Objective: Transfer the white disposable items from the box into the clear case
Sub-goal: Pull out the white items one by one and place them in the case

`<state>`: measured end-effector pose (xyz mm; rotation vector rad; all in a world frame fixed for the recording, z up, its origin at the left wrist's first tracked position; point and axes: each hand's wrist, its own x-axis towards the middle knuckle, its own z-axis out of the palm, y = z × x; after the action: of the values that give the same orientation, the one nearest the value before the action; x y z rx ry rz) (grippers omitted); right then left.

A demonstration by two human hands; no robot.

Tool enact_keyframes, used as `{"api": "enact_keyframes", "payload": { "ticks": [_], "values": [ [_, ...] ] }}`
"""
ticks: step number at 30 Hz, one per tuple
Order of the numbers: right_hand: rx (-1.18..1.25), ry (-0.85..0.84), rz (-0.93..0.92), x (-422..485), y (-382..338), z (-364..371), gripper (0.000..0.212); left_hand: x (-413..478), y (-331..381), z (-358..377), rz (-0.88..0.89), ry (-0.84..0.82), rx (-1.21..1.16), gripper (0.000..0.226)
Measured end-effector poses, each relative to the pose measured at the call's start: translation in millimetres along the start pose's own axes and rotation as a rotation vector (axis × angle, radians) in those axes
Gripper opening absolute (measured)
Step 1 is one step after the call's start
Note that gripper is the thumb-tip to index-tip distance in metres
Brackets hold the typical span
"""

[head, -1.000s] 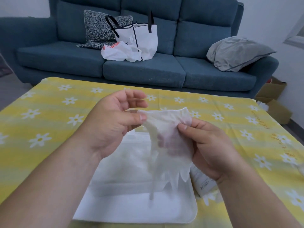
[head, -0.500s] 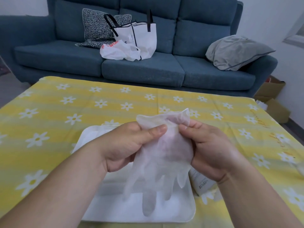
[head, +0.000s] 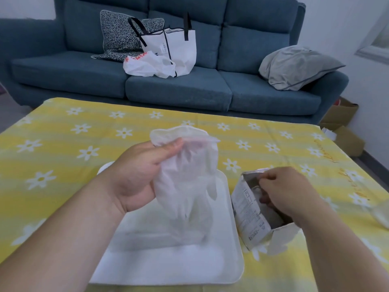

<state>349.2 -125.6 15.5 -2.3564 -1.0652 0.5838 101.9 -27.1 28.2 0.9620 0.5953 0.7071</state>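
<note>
My left hand (head: 134,175) grips a bunch of thin white disposable gloves (head: 187,182) by their cuffs; their fingers hang down over the clear case (head: 164,264), which lies open on the table in front of me. To the right of the case stands the opened white cardboard box (head: 250,209), torn at the top, with more white gloves showing inside. My right hand (head: 286,192) reaches into the box's opening, its curled fingers pinching the gloves inside.
The table carries a yellow cloth with white daisies (head: 84,144). Behind it stands a blue sofa (head: 179,89) with a white tote bag (head: 174,49), a plastic bag and cushions. Cardboard boxes (head: 345,127) sit on the floor at right. Something pale lies at the table's right edge (head: 381,216).
My right hand has let go of the gloves and moved right and down into the box. My left hand alone now holds the gloves above the case.
</note>
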Motion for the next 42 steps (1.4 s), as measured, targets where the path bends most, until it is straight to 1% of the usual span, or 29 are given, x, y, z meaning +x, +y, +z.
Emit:
{"api": "enact_keyframes", "payload": {
  "ticks": [3, 5, 6, 8, 11, 12, 14, 15, 16, 18, 19, 22, 24, 26, 29, 33, 38, 39, 42],
  "values": [
    [-0.208, -0.174, 0.018, 8, 13, 14, 0.031, 1, 2, 2, -0.020, -0.056, -0.118, 0.046],
    [-0.229, -0.228, 0.047, 14, 19, 21, 0.031, 1, 3, 4, -0.029, -0.092, -0.146, 0.044],
    [-0.227, -0.228, 0.058, 16, 21, 22, 0.030, 1, 3, 5, -0.031, -0.097, -0.146, 0.044],
    [-0.253, -0.183, 0.058, 18, 22, 22, 0.028, 1, 2, 5, -0.036, -0.097, -0.143, 0.044],
    [-0.321, -0.037, 0.035, 15, 14, 15, 0.020, 2, 1, 3, -0.047, -0.084, -0.119, 0.045],
    [-0.312, 0.007, 0.038, 15, 12, 14, 0.020, 2, 1, 4, -0.049, -0.084, -0.112, 0.045],
    [-0.271, 0.069, 0.076, 15, 7, 11, 0.028, 2, 1, 3, -0.053, -0.083, -0.104, 0.045],
    [-0.259, 0.106, 0.093, 16, 7, 10, 0.029, 3, 1, 3, -0.054, -0.081, -0.101, 0.045],
    [-0.254, 0.144, 0.105, 16, 7, 9, 0.026, 3, 1, 3, -0.055, -0.080, -0.098, 0.045],
    [-0.201, 0.210, 0.103, 15, 7, 5, 0.013, 3, 1, 3, -0.056, -0.077, -0.092, 0.045],
    [-0.162, 0.216, 0.097, 14, 7, 3, 0.009, 3, 1, 3, -0.055, -0.075, -0.088, 0.045],
    [-0.167, 0.123, 0.104, 10, 9, -3, 0.020, 3, 0, 3, -0.053, -0.063, -0.083, 0.044],
    [-0.166, 0.108, 0.093, 8, 10, -6, 0.016, 3, -1, 4, -0.054, -0.055, -0.074, 0.042],
    [-0.129, 0.149, 0.070, 6, 9, -11, 0.012, 3, -2, 5, -0.056, -0.047, -0.070, 0.042],
    [-0.110, 0.199, 0.016, 2, 7, -16, 0.017, 4, -2, 7, -0.052, -0.026, -0.074, 0.042],
    [-0.082, 0.225, -0.027, -1, 7, -20, 0.017, 4, -3, 7, -0.046, -0.001, -0.074, 0.043],
    [0.172, 0.277, 0.007, 2, 8, -25, 0.030, 5, -3, 8, -0.039, 0.039, -0.066, 0.037],
    [0.179, 0.264, 0.013, 2, 9, -25, 0.033, 5, -3, 9, -0.040, 0.046, -0.066, 0.037],
    [0.065, 0.162, 0.046, 1, 12, -22, 0.039, 6, -4, 9, -0.043, 0.059, -0.061, 0.037]
  ]
}}
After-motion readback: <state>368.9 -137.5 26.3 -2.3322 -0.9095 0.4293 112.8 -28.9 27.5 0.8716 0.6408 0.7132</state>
